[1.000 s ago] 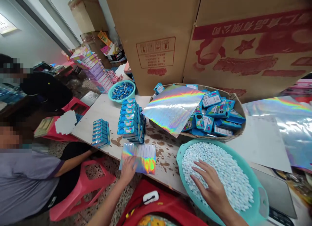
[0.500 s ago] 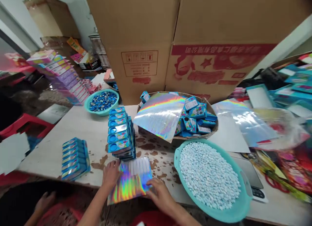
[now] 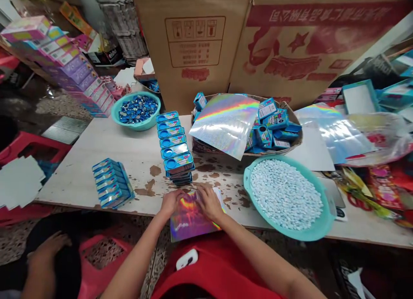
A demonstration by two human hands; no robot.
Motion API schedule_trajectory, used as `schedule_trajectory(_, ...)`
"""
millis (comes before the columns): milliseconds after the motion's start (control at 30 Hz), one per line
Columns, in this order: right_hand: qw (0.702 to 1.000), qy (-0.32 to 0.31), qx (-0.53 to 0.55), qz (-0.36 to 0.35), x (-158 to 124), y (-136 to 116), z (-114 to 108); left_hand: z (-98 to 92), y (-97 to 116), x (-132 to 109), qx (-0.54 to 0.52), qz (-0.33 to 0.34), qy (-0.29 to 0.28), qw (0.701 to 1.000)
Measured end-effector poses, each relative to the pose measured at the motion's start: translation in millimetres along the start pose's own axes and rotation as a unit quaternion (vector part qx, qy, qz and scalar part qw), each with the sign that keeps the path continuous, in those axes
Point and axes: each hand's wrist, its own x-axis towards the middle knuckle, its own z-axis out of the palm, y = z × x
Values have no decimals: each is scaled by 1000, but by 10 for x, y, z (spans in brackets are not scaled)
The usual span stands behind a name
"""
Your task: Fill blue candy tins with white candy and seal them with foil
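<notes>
A shiny rainbow holographic sheet (image 3: 193,223) lies at the table's front edge, with a white part showing at its right. My left hand (image 3: 172,202) presses on the sheet's upper left, fingers bent; whether it grips anything is hidden. My right hand (image 3: 209,202) rests on the sheet's upper right with its fingers spread, holding nothing visible. Just behind the hands rises a stack of blue tins (image 3: 176,150). Farther left stands a smaller group of blue tins (image 3: 112,183). A teal basin of pale blue candies (image 3: 287,195) is to the right of my right hand.
Behind are a tray of small blue boxes (image 3: 269,118) under another holographic sheet (image 3: 226,118), a teal bowl (image 3: 137,112) of blue tins and a large carton (image 3: 196,45). Pink and purple boxes (image 3: 74,71) are stacked at left. Another person's hand (image 3: 51,245) shows lower left.
The view has tilted downward. My right hand has moved from the sheet's right edge onto its upper part, close to my left hand. The white strips seen before are now mostly covered.
</notes>
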Motion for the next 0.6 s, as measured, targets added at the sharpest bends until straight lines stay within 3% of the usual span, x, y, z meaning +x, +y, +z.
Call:
schedule_trajectory(167,995,-50,-81,3,3,-124,137,19,31,73,9,15,-6,1000)
schedule_trajectory(333,992,-61,-108,-7,-124,-58,182,66,69,97,32,7,-4,999)
schedule_trajectory(467,993,-37,-104,-36,-152,9,111,121,112,125,63,-1,1,998)
schedule_trajectory(600,994,-46,-93,-42,-99,-6,-123,179,120,217,113,-37,29,992)
